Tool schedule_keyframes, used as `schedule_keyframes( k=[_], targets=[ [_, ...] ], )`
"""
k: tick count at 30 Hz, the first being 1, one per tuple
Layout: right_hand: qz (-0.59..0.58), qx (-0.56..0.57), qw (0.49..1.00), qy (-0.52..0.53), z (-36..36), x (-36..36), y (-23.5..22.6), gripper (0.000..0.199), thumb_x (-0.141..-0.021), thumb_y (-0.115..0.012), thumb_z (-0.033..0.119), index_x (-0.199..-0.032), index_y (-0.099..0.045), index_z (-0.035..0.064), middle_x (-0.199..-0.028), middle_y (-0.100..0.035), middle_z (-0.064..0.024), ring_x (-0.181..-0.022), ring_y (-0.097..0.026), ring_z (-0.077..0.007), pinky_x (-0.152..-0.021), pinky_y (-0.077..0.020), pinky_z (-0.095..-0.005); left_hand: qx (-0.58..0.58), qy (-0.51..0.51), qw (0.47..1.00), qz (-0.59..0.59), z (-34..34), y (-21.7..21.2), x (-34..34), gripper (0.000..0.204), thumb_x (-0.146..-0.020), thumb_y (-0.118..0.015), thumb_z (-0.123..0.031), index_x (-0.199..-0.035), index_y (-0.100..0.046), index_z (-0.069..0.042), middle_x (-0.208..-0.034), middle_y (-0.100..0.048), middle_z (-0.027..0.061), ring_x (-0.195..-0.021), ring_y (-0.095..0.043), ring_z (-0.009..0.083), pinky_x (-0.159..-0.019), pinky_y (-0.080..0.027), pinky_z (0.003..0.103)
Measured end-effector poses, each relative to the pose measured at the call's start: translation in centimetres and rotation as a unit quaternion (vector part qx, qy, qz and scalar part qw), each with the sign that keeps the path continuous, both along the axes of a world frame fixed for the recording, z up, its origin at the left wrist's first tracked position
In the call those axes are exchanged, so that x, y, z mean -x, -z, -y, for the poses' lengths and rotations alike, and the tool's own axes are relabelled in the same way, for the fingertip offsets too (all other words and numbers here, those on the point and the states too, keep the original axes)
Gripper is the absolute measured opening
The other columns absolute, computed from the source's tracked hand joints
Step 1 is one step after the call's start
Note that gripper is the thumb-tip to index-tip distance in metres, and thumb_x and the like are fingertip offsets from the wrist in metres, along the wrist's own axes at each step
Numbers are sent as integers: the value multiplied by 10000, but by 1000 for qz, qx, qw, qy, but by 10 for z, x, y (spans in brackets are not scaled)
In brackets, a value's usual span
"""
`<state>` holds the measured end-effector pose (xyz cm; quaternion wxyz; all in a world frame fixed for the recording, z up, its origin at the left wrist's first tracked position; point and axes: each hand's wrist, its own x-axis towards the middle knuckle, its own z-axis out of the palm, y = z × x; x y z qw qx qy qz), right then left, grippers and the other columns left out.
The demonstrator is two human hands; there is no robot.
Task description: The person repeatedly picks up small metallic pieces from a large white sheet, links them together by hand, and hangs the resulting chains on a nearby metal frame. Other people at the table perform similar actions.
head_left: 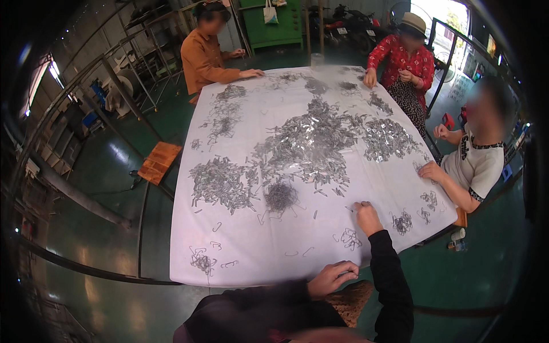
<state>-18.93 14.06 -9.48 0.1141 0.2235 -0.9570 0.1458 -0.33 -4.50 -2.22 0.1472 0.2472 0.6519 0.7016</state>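
Note:
My right hand (367,218) reaches over the white-covered table (286,243), fingers closed at a small thin metal piece too small to make out. Beside its wrist lies a loose cluster of bent wire hooks (350,239). My left hand (333,279) is at the near table edge, thumb and fingers drawn together; whatever may be between them is hidden. Farther in, a large heap of flat shiny metal clips (309,140) covers the middle. A denser tangle of wire hooks (281,197) lies in front of it, with another pile of clips (223,183) to its left.
Three co-workers sit around the table: a person in orange (207,57) far left, one in a red top (403,60) far right, one in a white top (477,160) right. A wooden stool (160,162) stands left. More hooks (202,260) lie near the front left corner.

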Motion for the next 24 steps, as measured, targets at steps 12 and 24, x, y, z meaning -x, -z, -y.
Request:
schedule_keyframes(
  k=[12,24],
  targets=[
    [129,539,793,253,0,-194,-112,291,-782,-659,-102,-1067,-659,-45,-842,-660,-70,-764,-641,-137,-707,-540,-257,-28,-7,999,23,-23,-4,17,127,-961,-554,-124,-1019,-553,-11,-913,-604,54,-898,-574,112,-850,-455,273],
    [48,607,762,219,7,-225,-113,229,-773,-668,-142,-986,-663,-58,-897,-652,-79,-802,-633,-124,-712,-540,-237,-24,-50,998,-43,-34,-11,9,105,-917,-602,-107,-975,-575,-23,-898,-622,95,-822,-620,194,-712,-476,306]
  ],
)
